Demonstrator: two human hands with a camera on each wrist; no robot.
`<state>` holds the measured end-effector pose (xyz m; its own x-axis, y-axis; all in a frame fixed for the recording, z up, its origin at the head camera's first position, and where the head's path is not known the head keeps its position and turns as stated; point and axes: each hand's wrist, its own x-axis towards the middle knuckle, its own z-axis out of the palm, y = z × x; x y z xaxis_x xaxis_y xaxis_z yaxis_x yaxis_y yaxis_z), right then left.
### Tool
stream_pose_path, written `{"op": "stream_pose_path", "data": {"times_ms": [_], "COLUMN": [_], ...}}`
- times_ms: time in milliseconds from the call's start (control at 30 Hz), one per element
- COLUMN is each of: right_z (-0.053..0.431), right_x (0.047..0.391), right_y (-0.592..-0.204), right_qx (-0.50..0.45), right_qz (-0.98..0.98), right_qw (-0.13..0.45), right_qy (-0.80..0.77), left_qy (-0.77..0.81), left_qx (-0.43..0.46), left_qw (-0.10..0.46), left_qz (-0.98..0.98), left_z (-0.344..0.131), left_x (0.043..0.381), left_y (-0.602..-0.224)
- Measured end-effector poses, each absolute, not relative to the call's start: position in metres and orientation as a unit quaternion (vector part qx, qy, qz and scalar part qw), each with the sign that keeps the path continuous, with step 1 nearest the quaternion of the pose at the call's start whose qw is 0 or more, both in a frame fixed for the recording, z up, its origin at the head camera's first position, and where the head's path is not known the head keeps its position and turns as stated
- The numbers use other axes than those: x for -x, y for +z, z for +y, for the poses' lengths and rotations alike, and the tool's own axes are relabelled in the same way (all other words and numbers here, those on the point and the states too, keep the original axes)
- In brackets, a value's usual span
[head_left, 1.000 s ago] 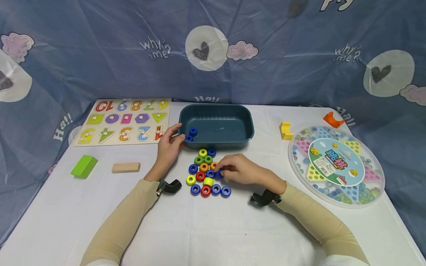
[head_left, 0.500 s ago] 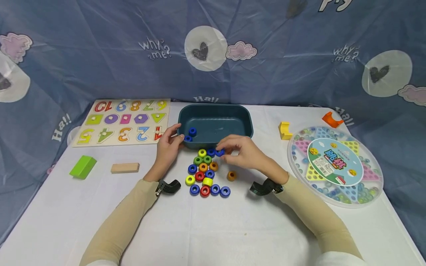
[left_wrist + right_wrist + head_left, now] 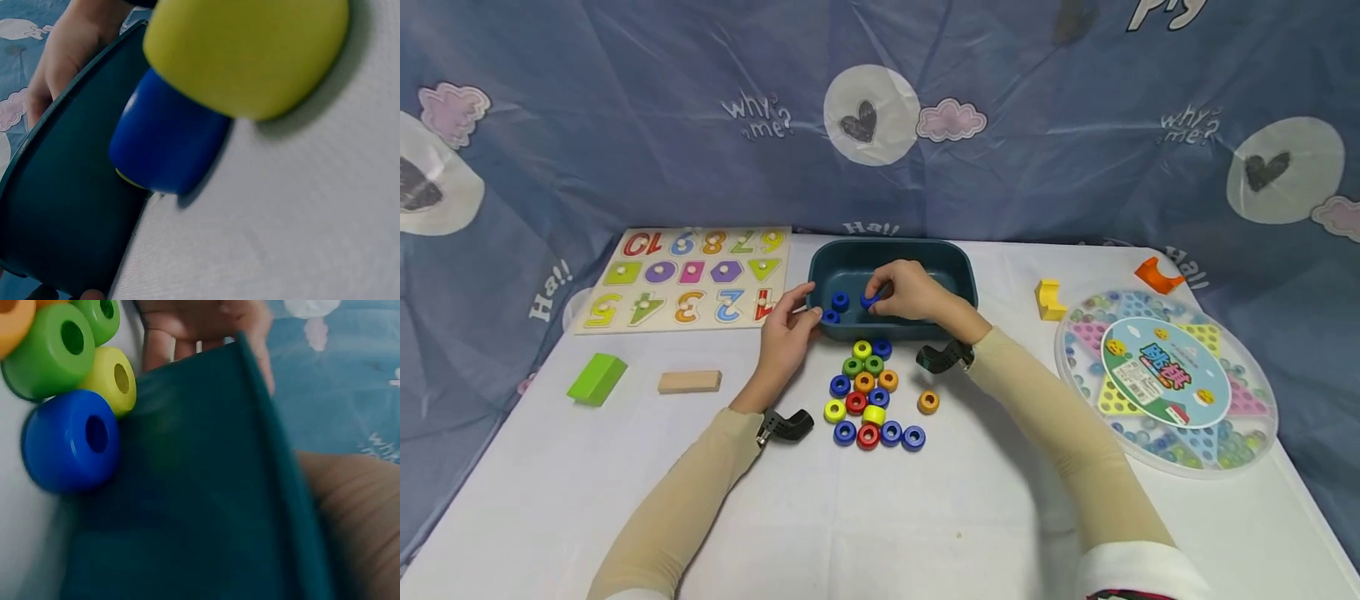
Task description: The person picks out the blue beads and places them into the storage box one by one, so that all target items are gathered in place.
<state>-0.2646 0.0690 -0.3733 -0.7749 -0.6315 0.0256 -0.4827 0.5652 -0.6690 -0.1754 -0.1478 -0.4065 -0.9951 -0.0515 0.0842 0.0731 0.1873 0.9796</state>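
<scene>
My right hand (image 3: 910,292) pinches a blue bead (image 3: 869,301) inside the dark teal bin (image 3: 917,332). Two other blue beads (image 3: 840,301) lie at the bin's left end. My left hand (image 3: 786,333) holds that end, thumb at the front corner and fingers along the side; the right wrist view shows this hand (image 3: 200,331) beyond the bin wall. In front of the bin, beads form a loose cluster on the table: blue, red, orange, yellow (image 3: 862,349) and green (image 3: 873,364). The left wrist view shows a yellow bead (image 3: 250,56) up close.
A number puzzle board (image 3: 692,279) lies left of the bin, with a green block (image 3: 597,379) and a wooden block (image 3: 689,382) nearer. One orange bead (image 3: 928,402) sits apart. Rightward are a yellow block (image 3: 1049,300), an orange block (image 3: 1158,275) and a round marble-game box (image 3: 1165,379).
My right hand has picked a blue bead from the cluster's right side and carried it up and left into the bin. A lone orange bead came into view there. My left hand stays put.
</scene>
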Motion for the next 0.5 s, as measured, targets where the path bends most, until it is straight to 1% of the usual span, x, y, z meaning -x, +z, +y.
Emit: {"op": "stream_pose_path", "data": {"times_ms": [67, 233, 500], "right_z": [0.06, 0.042, 0.034], "right_x": [0.271, 0.278, 0.281], "right_y": [-0.379, -0.39, -0.391], "right_qx": [0.325, 0.328, 0.313], "right_qz": [0.883, 0.895, 0.898], "right_qw": [0.121, 0.127, 0.136], "right_qy": [-0.317, -0.273, -0.278], "left_qy": [-0.635, -0.634, -0.639], "left_qx": [0.01, 0.018, 0.015], "left_qw": [0.051, 0.055, 0.06], "left_qz": [-0.771, -0.771, -0.767], "left_z": [-0.148, -0.148, -0.156], "left_x": [0.176, 0.176, 0.191], "left_y": [-0.407, -0.409, -0.436]}}
